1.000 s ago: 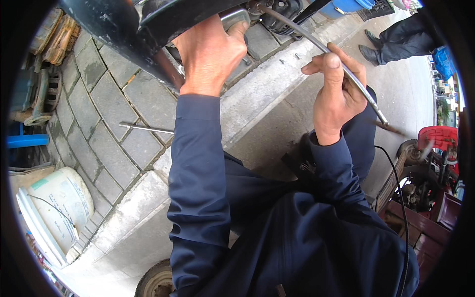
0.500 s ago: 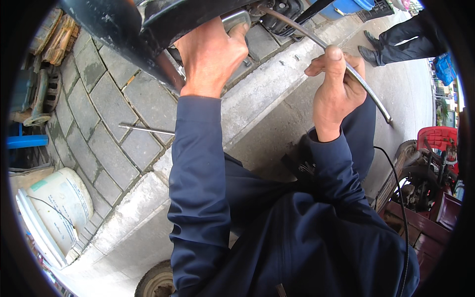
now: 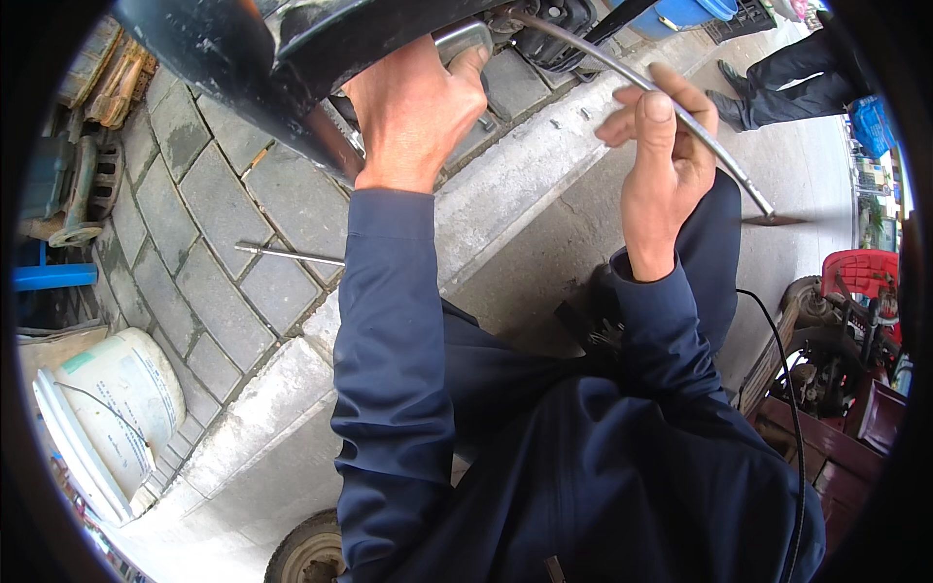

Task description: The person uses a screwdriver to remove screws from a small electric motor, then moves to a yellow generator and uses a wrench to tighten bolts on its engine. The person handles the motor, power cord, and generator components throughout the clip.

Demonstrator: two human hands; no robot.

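Observation:
My right hand [image 3: 666,175] loosely has a long T-handle wrench [image 3: 724,154] between its thumb and partly spread fingers. The wrench slants from the dark machine parts [image 3: 554,34] at the top down to the right, its crossbar end smeared by motion. Under a scuffed black frame [image 3: 379,39] at the top, my left hand [image 3: 416,117] is closed. Its thumb lies against a rounded silver metal part [image 3: 462,41], and the frame hides most of its fingers, so what they grip I cannot make out. A thin metal rod tool [image 3: 292,256] lies on the paving near my left sleeve.
Grey paving [image 3: 224,194] meets a pale curb [image 3: 525,185]. A white bucket [image 3: 126,398] lies at the lower left, near a blue bar [image 3: 53,277]. At upper right a person in dark trousers [image 3: 797,92] stands. A red-seated vehicle [image 3: 855,267] is at right.
The right hand's fingers have loosened and spread around the wrench. The wrench's lower end has shifted slightly up, its crossbar now blurred. My left hand has not visibly moved.

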